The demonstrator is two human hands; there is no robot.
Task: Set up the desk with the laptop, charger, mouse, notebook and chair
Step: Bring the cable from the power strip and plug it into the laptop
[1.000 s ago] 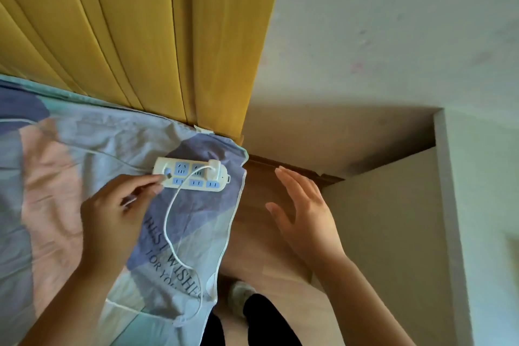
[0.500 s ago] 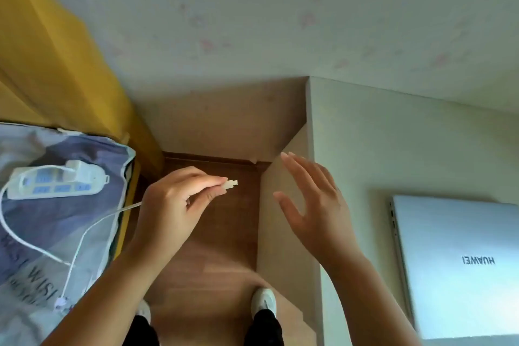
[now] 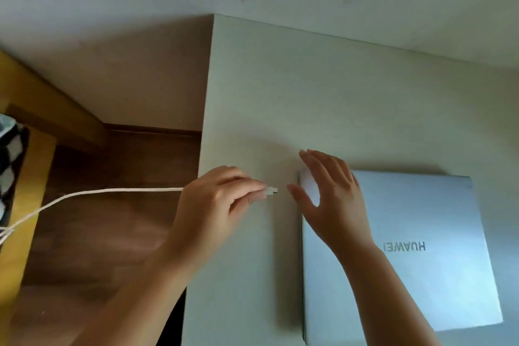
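The left hand [image 3: 222, 199] pinched the plug [image 3: 271, 191] of the white charger cable [image 3: 118, 191] between thumb and fingertips, with the plug tip pointed at the left edge of the laptop [image 3: 407, 261] and just short of it. The right hand [image 3: 328, 199] was spread wide and flat, holding nothing, over the laptop's far left corner; contact with the lid could not be confirmed. The laptop lay closed on the pale bench [image 3: 323, 93], near the front edge, logo reversed toward the wearer. The cable ran from the left hand out over the wooden floor [image 3: 112, 233] to the left frame edge, hanging clear of the bench.

Risks, as judged: the port was not visible, so the plug might meet the casing rather than the socket. The cable appeared fairly straight; any further pull could drag on it or slide the laptop if the right hand did not bear down.

No containers were in view. The mouse, notebook and chair were not seen.
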